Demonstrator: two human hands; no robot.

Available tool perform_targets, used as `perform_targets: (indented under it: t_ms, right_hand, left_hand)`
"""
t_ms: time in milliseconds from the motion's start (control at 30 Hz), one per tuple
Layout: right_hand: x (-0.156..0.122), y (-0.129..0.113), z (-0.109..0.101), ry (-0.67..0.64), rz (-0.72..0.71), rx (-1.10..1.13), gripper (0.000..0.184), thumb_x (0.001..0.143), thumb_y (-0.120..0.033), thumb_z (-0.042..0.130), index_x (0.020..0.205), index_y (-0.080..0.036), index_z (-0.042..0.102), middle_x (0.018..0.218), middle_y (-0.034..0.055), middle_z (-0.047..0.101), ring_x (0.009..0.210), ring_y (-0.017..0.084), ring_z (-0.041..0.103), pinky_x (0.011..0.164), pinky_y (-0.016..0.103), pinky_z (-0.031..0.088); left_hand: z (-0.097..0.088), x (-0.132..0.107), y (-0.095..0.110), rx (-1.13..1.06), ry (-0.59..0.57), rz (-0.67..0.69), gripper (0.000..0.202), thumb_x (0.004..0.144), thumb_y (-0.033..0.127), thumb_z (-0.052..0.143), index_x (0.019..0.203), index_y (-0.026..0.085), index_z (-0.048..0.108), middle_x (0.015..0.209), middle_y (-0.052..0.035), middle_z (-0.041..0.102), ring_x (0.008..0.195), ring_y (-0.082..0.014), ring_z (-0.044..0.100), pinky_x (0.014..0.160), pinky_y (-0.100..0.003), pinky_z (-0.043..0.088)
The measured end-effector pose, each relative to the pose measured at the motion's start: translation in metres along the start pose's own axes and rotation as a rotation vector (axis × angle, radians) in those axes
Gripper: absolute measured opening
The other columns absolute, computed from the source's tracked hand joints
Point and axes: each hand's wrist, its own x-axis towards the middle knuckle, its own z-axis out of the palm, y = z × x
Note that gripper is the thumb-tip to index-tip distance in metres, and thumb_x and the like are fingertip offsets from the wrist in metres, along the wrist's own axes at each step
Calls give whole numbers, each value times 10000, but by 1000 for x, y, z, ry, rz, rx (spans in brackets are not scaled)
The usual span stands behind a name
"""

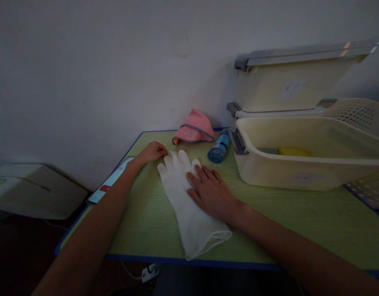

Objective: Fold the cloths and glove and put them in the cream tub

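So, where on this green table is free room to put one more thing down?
The widest bare patch lies at the front right of the table, between the cream basin and the right forearm. A smaller one lies front left, between the white glove and the left forearm. The back is crowded: pink cloth, blue bottle.

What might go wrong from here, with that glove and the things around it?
The phone lies at the table's left edge beside the left forearm; a nudge might knock it off.
The bottle lies on its side near the glove and could roll if bumped.
The right hand presses flat on the glove while the left hand curls at its finger end; a hard tug may tear it.
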Motion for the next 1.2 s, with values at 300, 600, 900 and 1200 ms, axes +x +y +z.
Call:
perform_targets:
  t_ms: [300, 600, 900, 1200]
  right_hand:
    - [-1, 1, 1, 3, 5, 5, 450, 905, -372, 376, 1298, -164, 443, 1400, 189, 370, 1272, 334, 354, 994, 489, 304]
    - [0, 1, 1, -3, 6, 17, 451, 909, -368, 378, 1305, -161, 439, 1406, 195, 359, 1277, 335, 348, 993, 493, 306]
    - [-1, 1, 0, -6, 1, 15, 454, 909, -370, 373, 1304, -157, 439, 1402, 198, 364, 1273, 339, 354, 994, 494, 309]
    - [0, 1, 1, -4, 5, 13, 451, 906, -369, 385, 1303, -163, 441, 1400, 191, 371, 1270, 338, 359, 993, 493, 309]
  left_hand:
    - [1, 22, 26, 83, 4, 7, 213, 671, 337, 573, 605, 152, 656, 569, -41, 630, 578, -171, 558, 543, -244, 359]
    - [-5, 27, 17, -79, -88, 31, 263, 623, 221, 586, 854, 124, 665, 763, -51, 690, 670, -165, 624, 587, -224, 449]
    - [2, 27, 16, -117, -134, 43, 292, 570, 110, 575, 852, 111, 648, 762, -43, 682, 682, -158, 634, 643, -246, 489]
    - [10, 27, 24, 106, -62, 52, 220, 585, 61, 505, 724, 130, 662, 721, -45, 678, 698, -179, 614, 676, -261, 446]
